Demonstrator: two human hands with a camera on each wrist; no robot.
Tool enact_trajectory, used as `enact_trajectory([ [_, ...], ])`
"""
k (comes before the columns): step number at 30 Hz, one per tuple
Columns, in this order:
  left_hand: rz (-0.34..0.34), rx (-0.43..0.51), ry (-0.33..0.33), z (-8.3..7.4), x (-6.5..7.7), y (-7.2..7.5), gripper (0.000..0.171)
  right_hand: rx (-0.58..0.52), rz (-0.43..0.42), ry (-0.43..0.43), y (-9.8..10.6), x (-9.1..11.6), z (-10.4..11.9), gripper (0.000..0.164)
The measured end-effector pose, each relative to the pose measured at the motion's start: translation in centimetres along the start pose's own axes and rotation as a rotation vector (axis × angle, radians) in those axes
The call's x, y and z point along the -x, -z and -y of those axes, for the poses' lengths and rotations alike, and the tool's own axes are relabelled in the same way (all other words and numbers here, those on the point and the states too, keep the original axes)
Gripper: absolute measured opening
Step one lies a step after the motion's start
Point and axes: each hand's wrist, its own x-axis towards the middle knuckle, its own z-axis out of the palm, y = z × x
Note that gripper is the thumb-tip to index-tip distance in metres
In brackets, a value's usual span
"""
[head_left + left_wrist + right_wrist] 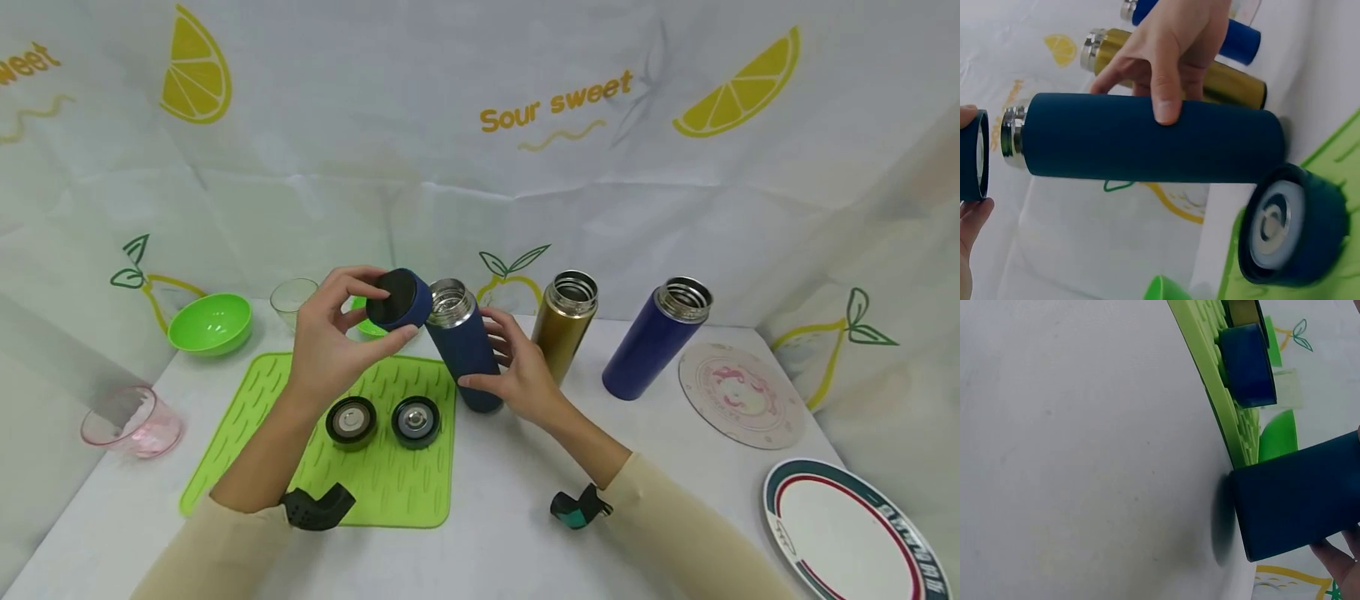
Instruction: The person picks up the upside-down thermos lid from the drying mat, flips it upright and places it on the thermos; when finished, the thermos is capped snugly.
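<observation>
In the head view my left hand (327, 337) pinches a navy lid (420, 302) with a black top between thumb and fingers. My right hand (528, 375) grips the body of a dark blue thermos bottle (467, 354), whose steel mouth is uncovered. A small gap between lid and steel neck (1014, 137) shows in the left wrist view. From the right wrist, the bottle's base (1244, 515) appears close to the table; whether it touches I cannot tell. An uncapped gold bottle (561, 329) and an uncapped royal blue bottle (648, 346) stand to the right.
Two lids, one olive-sided (351, 421) and one blue (416, 422), lie underside up on a green mat (390, 504). Leftward are a green bowl (210, 323), a clear glass (291, 296) and a pink glass (146, 429). Rightward lie a round pink-patterned mat (738, 396) and a rimmed plate (840, 533).
</observation>
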Motion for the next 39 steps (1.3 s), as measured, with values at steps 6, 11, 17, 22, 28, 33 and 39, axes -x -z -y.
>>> enact_trajectory([
  [6,0.079,0.067,0.024,-0.2,-1.3,-1.0,0.039,0.047,0.085,0.021,0.8,0.0,0.3,0.095],
  [11,0.113,0.015,0.023,0.0,-1.5,-1.4,0.039,0.068,0.123,0.013,1.2,-0.1,0.5,0.095],
  [17,0.155,-0.064,0.063,0.3,-1.6,-1.7,0.037,0.066,0.144,0.006,1.3,-0.1,0.5,0.094],
  [22,0.195,-0.057,0.098,0.7,-1.6,-1.8,0.035,0.058,0.153,-0.001,1.4,-0.1,0.4,0.094],
  [28,0.311,0.058,0.127,1.2,-2.0,-1.0,0.034,0.055,0.174,0.006,1.5,-0.1,0.5,0.094],
  [33,0.444,0.126,0.138,1.2,-2.6,0.0,0.036,0.06,0.2,0.017,1.6,-0.1,0.5,0.093],
  [39,0.558,-0.019,0.119,0.0,-3.6,0.5,0.035,0.067,0.203,0.019,1.8,0.1,0.3,0.093],
])
